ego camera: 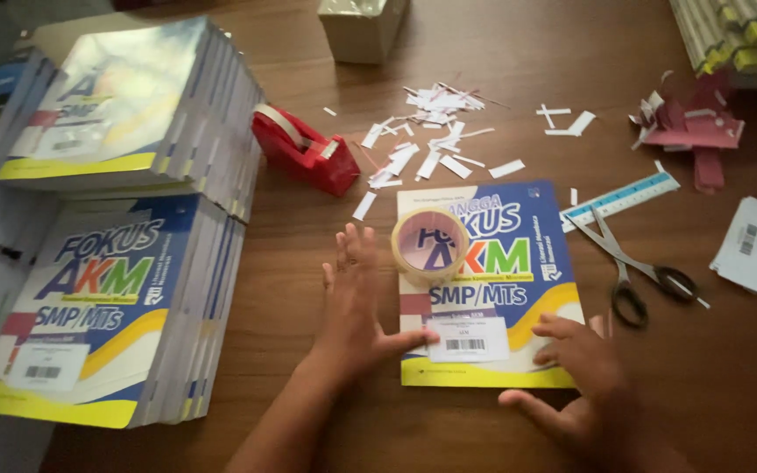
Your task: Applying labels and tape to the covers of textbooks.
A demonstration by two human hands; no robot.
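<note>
Both hands, the left hand (354, 302) and the right hand (582, 368), are lying open and empty, pressing the barcode label (467, 339) flat on the book (519, 263); smoothing outward should be avoiding wrinkles.

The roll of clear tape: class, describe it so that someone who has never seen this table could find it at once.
Start at the single blue and yellow book lying flat between the left hand and right hand. The roll of clear tape lies on that book's cover. Unlike the red tape dispenser on the bare wood, it is a loose, see-through ring.
</note>
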